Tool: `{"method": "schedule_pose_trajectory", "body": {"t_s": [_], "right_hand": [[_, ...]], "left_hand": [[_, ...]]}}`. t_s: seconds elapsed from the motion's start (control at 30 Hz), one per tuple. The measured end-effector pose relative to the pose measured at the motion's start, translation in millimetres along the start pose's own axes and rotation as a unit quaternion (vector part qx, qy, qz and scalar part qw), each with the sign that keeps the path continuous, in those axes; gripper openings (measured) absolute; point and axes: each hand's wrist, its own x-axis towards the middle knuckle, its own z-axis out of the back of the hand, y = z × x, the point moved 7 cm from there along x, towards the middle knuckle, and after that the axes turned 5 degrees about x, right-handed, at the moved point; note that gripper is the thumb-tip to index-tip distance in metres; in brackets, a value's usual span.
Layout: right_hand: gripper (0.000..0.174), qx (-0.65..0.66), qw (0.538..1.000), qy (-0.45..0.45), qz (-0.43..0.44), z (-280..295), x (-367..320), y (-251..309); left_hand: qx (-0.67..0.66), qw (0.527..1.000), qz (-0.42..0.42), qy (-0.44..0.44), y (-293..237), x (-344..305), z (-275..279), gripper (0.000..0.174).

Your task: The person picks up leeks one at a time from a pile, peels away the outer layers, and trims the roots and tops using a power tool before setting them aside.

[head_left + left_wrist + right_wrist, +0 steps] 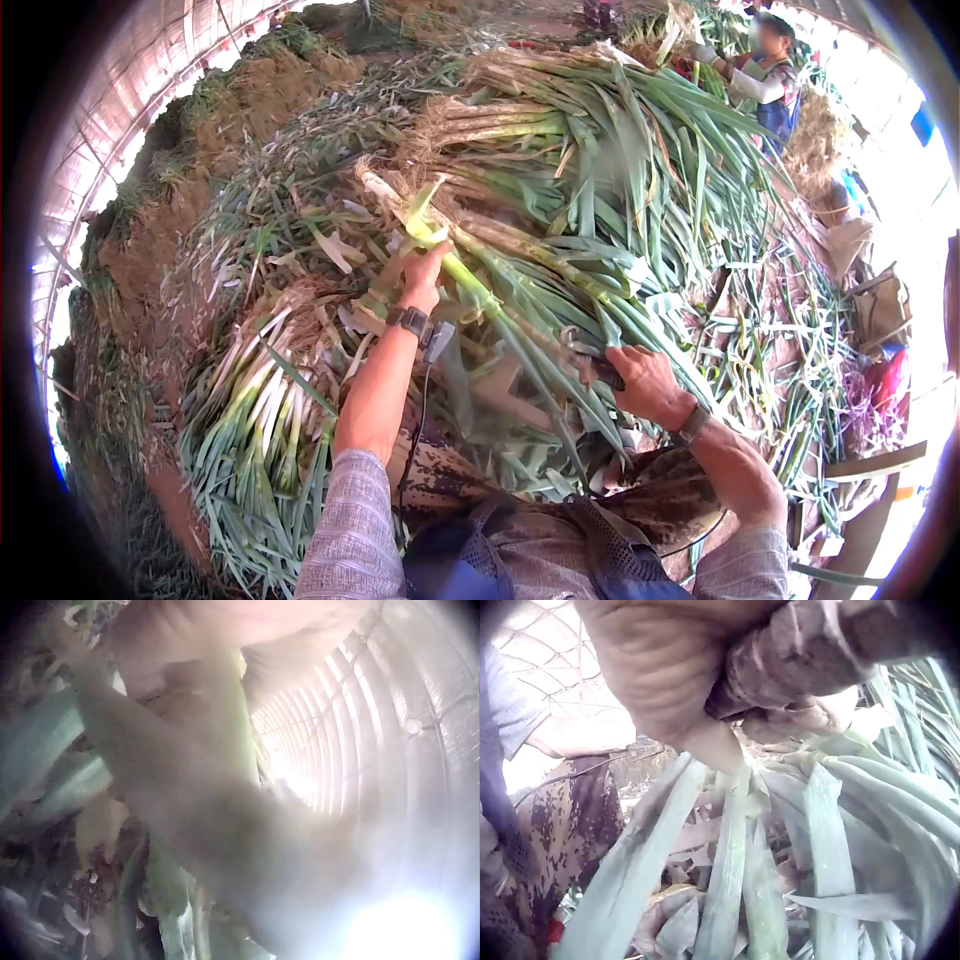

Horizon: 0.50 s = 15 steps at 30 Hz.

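In the head view my left hand [425,278] grips a leek [460,272] by its pale green stalk, roots pointing up and left. The left wrist view shows that hand [240,634] at the top round a stalk [234,720], partly blurred. My right hand [648,385] is curled round a dark handle [604,372], lower right of the left hand, beside the long leaves [545,370]. Seen from the right wrist, the hand [667,667] holds a thick wrapped handle [787,656] above several flat green leaves [724,877]. The tool's far end cannot be made out.
A large pile of leeks [640,150] lies ahead and to the right. Another bundle [270,400] lies to the left. Loose leaf scraps [330,215] cover the ground. A person [775,85] works at the upper right, near a brown sack [882,308].
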Motion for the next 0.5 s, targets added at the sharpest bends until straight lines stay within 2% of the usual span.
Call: {"method": "schedule_pose_trajectory", "body": {"t_s": [0.1,0.17,0.23,0.3,0.37,0.5], "right_hand": [[0.035,0.016,0.999,-0.005,0.034,-6,4,3],[0.034,0.005,1.0,-0.003,0.02,-7,11,-1],[0.034,0.017,1.0,-0.006,0.024,-6,13,0],[0.034,0.021,0.999,-0.006,0.027,-4,16,0],[0.032,0.02,0.997,-0.043,0.057,1,17,4],[0.032,0.038,0.996,-0.041,0.074,1,17,14]], "left_hand": [[-0.003,1.0,-0.015,-0.012,3,5,-1,0.034],[0.01,1.0,-0.02,-0.02,1,1,-2,0.035],[0.02,0.996,-0.081,-0.003,-6,-4,-10,0.034],[-0.006,0.997,-0.079,0.007,-5,-7,-13,0.031],[0.005,0.998,-0.021,0.061,2,-8,-17,0.033],[-0.007,0.998,-0.001,0.062,5,-11,-20,0.033]]}}
